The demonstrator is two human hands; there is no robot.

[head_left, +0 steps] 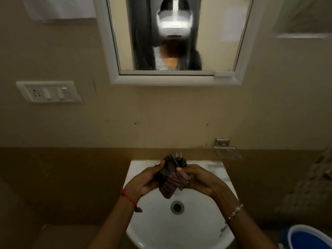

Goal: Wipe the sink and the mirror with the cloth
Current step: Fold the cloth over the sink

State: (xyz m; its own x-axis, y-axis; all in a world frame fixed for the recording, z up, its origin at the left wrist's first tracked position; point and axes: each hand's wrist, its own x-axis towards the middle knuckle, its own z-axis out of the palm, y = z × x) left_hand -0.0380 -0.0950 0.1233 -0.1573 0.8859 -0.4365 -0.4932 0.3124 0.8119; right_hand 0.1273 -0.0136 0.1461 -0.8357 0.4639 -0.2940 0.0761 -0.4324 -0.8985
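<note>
I note left hand (143, 182) and right hand (201, 180), fingers curled round the bunched dark cloth (170, 178) above the sink (154, 221), lower centre; a loose grip could drop it onto the drain (177, 207).

Dim beige wall (161, 114) with white switchboard (48, 91).

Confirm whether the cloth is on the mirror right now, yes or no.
No: the left hand and right hand grip the bunched cloth over the sink, well below the mirror.
</note>
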